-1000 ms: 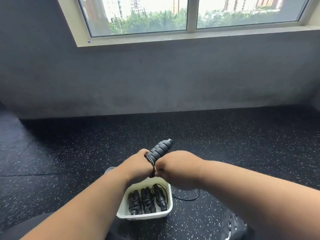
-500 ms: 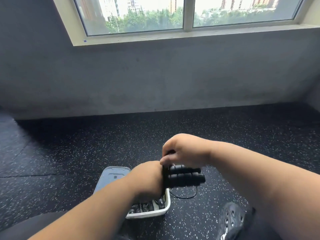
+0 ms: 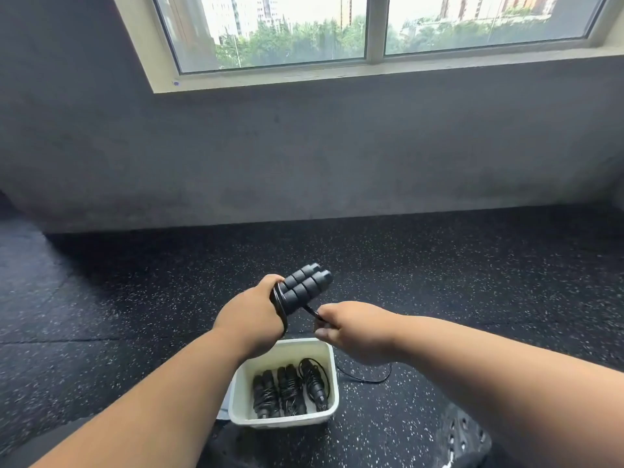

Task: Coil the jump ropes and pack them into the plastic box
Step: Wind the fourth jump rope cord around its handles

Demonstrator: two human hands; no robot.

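Head view: left hand grips two ribbed black foam handles side by side, pointing toward 1 o'clock, cord looped around them. Right hand pinches the black cord at 4 o'clock of the handles. Below, the white plastic box holds three coiled jump ropes.

This looks like a gym or exercise room. Black rubber flooring flecked with white covers the lower half of the frame, laid in tiles with a seam at the left. A bare grey wall runs across the middle under a wide window showing trees and tall buildings.
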